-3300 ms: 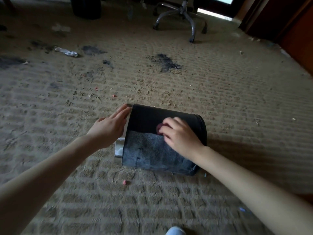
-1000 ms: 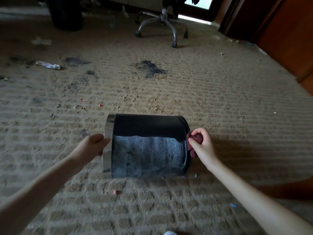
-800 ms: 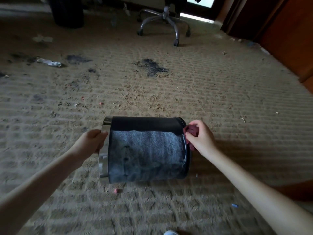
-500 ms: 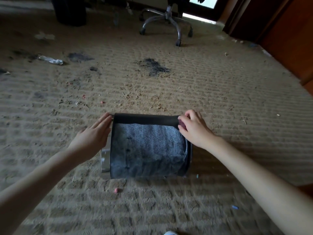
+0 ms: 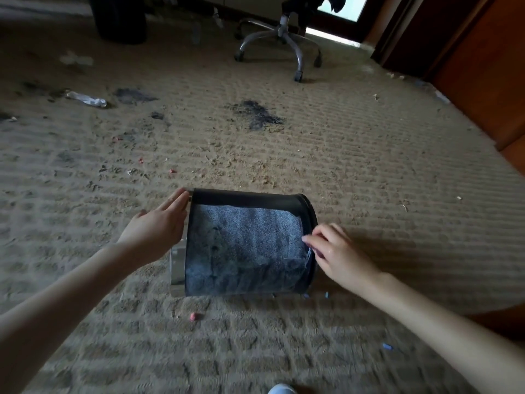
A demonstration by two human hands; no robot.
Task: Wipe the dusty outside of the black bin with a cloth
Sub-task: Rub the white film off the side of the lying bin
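A tan ribbed carpet (image 5: 369,166) covers the floor, littered with crumbs and marked by a dark stain (image 5: 255,112) toward 12 o'clock. Dark wooden panelling (image 5: 483,66) runs along the 2 o'clock side. An office chair base (image 5: 284,41) on castors stands at 12 o'clock, well apart from the work.

The black bin (image 5: 244,245) lies on its side on the carpet near the centre. Its mouth, with a chrome rim (image 5: 177,268), faces 9 o'clock and its base faces 3 o'clock. A broad grey coat of dust covers the upturned wall. Only a strip along the far edge, at the bin's 12 o'clock, shows clean black.

The left grip (image 5: 159,226) is released: palm flat and fingers straight and together. It lies against the rim end of the bin at its 9 o'clock, the fingertips reaching the top corner.

The right grip (image 5: 338,254) sits at the base end, at the bin's 3 o'clock. Its fingers are curled in, with the fingertips at the base edge. It grasps the cloth (image 5: 318,253), of which only a dark sliver peeks from under the fingers.

A crumpled clear wrapper (image 5: 86,99) lies at 10 o'clock. A small pink scrap (image 5: 193,316) lies at the bin's 7 o'clock.
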